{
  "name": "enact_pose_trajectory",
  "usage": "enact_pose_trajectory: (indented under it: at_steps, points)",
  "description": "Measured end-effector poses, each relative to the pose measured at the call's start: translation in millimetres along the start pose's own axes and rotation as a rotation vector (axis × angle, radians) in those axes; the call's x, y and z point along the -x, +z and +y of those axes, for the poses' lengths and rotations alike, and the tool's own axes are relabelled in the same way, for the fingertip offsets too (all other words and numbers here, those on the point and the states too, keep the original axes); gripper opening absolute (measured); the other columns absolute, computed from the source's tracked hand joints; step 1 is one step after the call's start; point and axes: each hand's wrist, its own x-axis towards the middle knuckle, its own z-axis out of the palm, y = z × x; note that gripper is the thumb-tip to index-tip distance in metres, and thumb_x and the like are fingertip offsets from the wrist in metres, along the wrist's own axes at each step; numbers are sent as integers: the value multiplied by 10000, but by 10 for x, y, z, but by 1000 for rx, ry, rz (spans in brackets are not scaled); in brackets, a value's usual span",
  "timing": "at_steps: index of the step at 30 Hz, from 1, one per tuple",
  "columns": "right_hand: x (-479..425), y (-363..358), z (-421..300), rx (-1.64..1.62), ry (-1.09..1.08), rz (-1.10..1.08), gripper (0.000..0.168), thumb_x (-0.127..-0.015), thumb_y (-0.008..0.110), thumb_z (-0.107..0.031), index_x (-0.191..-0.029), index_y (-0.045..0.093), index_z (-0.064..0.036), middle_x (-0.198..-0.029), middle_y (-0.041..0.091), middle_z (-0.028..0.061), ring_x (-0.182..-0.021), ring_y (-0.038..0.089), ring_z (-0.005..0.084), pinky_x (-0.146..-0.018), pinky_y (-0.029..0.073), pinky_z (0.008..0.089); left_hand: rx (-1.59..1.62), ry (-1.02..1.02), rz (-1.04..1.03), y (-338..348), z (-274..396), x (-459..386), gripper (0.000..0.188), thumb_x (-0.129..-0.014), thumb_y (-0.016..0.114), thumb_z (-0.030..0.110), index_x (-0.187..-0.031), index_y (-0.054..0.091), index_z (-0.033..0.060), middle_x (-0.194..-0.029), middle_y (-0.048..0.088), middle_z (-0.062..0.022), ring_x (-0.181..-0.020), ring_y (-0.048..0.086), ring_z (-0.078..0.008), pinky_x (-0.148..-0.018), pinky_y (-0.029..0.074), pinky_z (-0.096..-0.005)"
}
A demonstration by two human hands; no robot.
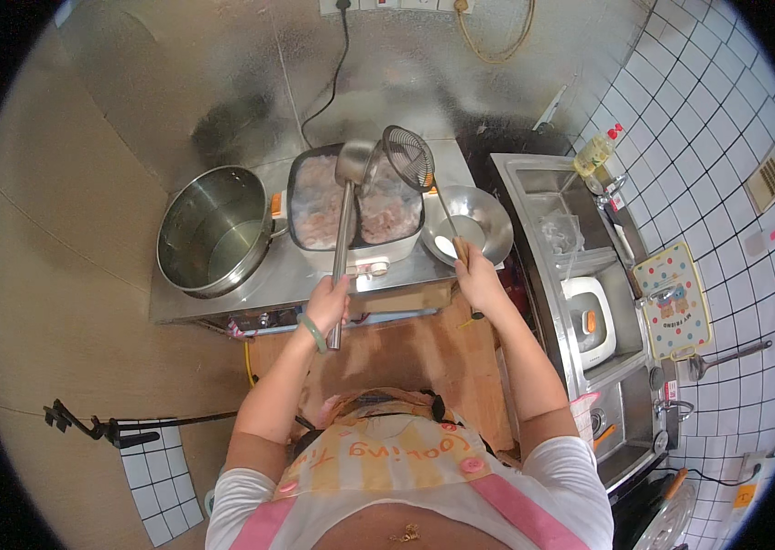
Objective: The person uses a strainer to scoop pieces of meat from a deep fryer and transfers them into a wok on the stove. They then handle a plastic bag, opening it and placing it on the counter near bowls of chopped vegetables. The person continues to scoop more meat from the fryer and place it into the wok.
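My left hand (327, 302), with a green bangle at its wrist, grips the long handle of a steel ladle (344, 227). Its bowl is over the back of a divided electric hot pot (394, 251). A wooden-handled wire skimmer (409, 158) is in my right hand (481, 280), its mesh basket tilted above the pot's back right corner. Pale pinkish meat (382, 221) in cloudy, steaming liquid fills both halves of the pot. Beside it, under the skimmer's handle, sits a wide steel basin (494, 223) with whitish contents.
A large steel stockpot (214, 227) stands left on the steel counter (267, 280). To the right runs a steel sink (531, 180) holding a white rectangular vessel (602, 330). A dish-soap bottle (593, 155) and a patterned cutting board (672, 302) line the tiled wall. A black cord (342, 69) hangs behind the pot.
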Motion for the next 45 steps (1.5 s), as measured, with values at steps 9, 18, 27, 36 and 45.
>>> enact_pose_trajectory:
  at_steps: [9, 18, 27, 36, 45]
  points:
    - [128, -139, 241, -274, 106, 9, 435, -795, 465, -137, -1172, 325, 28, -981, 509, 284, -963, 488, 387, -842, 370, 376, -146, -76, -30, 352, -11, -226, 232, -870, 415, 273, -803, 387, 52, -556, 395, 2, -394, 362, -88, -348, 328, -243]
    - [111, -268, 368, -789, 329, -139, 400, -841, 423, -133, -1209, 303, -31, -718, 465, 53, -494, 436, 115, -409, 358, 239, 859, -335, -342, 488, 54, -226, 251, -888, 372, 304, -813, 423, 69, -559, 379, 42, -387, 319, -29, -342, 280, -190]
    - [427, -621, 121, -821, 426, -265, 335, -818, 397, -89, -1148, 343, -59, -691, 414, 9, -422, 361, 68, -356, 292, 202, 1434, -377, -733, 171, 69, -93, 315, -895, 344, 281, -910, 447, -15, -614, 393, -9, -419, 370, -76, -416, 326, -238]
    - [301, -104, 148, -440, 242, -317, 413, -811, 428, -115, -1177, 302, 27, -914, 535, 138, -744, 547, 223, -618, 433, 300, 1599, -303, -773, -331, 260, 360, 291, -901, 328, 241, -944, 412, -34, -637, 388, -17, -432, 393, -71, -411, 320, -216]
    - [870, -15, -350, -1324, 463, -104, 275, -841, 430, -191, -1076, 388, -55, -717, 475, 39, -481, 403, 87, -393, 344, 203, 1411, -404, -816, -1006, 635, 926, 295, -910, 279, 258, -962, 382, -13, -620, 384, -4, -416, 376, -56, -386, 319, -205]
